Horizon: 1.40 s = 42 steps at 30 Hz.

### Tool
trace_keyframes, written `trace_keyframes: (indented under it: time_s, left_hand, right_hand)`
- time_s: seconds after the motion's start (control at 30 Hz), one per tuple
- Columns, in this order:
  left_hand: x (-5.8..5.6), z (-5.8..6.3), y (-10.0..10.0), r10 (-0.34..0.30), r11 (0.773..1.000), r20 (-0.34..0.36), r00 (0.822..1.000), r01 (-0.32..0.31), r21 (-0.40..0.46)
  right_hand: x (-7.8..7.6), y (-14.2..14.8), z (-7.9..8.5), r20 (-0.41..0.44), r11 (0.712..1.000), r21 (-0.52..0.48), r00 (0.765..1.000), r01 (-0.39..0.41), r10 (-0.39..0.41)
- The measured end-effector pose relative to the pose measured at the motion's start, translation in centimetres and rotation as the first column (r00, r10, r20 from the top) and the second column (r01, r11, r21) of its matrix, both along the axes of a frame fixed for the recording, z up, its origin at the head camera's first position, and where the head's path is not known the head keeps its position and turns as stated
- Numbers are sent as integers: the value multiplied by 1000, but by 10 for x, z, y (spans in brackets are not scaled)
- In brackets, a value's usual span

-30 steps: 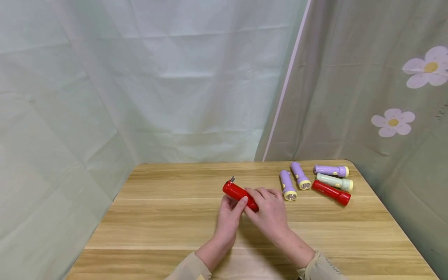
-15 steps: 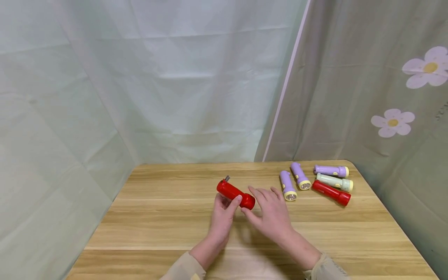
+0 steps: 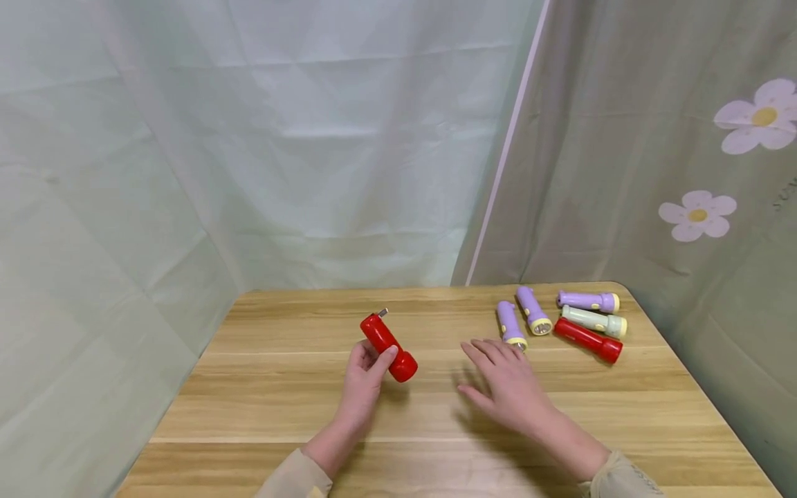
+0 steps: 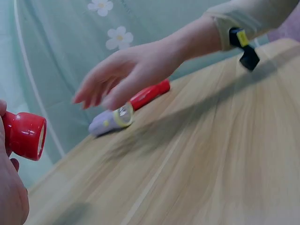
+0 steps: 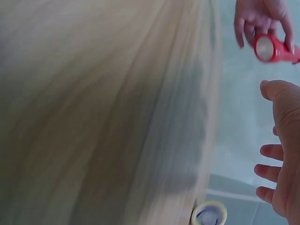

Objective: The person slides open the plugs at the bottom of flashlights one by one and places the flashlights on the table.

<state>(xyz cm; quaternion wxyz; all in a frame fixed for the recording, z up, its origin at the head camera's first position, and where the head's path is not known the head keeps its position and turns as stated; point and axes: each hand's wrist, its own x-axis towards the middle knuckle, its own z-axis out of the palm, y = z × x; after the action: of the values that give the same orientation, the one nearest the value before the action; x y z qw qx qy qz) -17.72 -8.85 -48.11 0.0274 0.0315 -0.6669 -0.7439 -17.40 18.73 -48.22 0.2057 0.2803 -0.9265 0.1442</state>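
My left hand (image 3: 362, 387) pinches a red flashlight (image 3: 387, 346) by its barrel, thumb on the near side. The flashlight hangs tilted over the table, its wide head toward the lower right and a small metal piece sticking out at the tail end. In the left wrist view only the red flashlight's head (image 4: 29, 136) shows. My right hand (image 3: 507, 384) hovers over the table to the right, fingers spread and holding nothing. Its fingertips overlap the head of a purple flashlight (image 3: 508, 321) in the head view. From the right wrist view, the thumb and fingers (image 5: 269, 172) are apart with nothing between them.
At the table's (image 3: 280, 401) back right lie two more purple flashlights (image 3: 529, 304) (image 3: 585, 301), a pale green flashlight (image 3: 591, 320) and a second red flashlight (image 3: 588, 340). Pale curtains (image 3: 342, 173) hang right behind the table and along both sides.
My right hand has let go of the red flashlight and moved away to the right. My left hand has carried the flashlight leftward, and it now tilts more steeply.
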Motion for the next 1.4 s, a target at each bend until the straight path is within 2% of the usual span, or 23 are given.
trace_keyframes:
  time_s: [0.23,0.37,0.57,0.7,0.83,0.93,1.03,1.13,1.4]
  left_hand:
    - [-4,6,-31,15,991,-3,1000,-16,-134]
    - [-11,5,-52,8,965,23,1000,-2,-264]
    - [-28,-2,-89,26,878,51,998,2,-479]
    - [-37,-4,-114,45,794,86,995,16,-608]
    - [-45,-4,-136,77,713,117,990,27,-701]
    - [-52,-3,-150,86,675,136,987,42,-736]
    - [-60,-5,-163,86,650,145,986,55,-758]
    - [-67,-5,-173,82,613,150,985,69,-787]
    - [-79,-8,-190,72,593,174,982,98,-799]
  right_hand:
    - [4,28,-5,0,998,49,999,34,-35]
    - [6,41,-9,-15,997,59,999,49,-48]
    - [9,53,-10,-16,996,62,997,70,-69]
    - [11,58,-12,-9,994,73,996,86,-85]
    - [11,62,-15,-5,991,88,995,98,-97]
    - [12,65,-17,-6,991,87,994,106,-106]
    - [13,67,-18,-5,991,79,994,109,-109]
    - [13,69,-18,2,991,77,994,112,-112]
    - [13,69,-19,-7,990,90,994,111,-110]
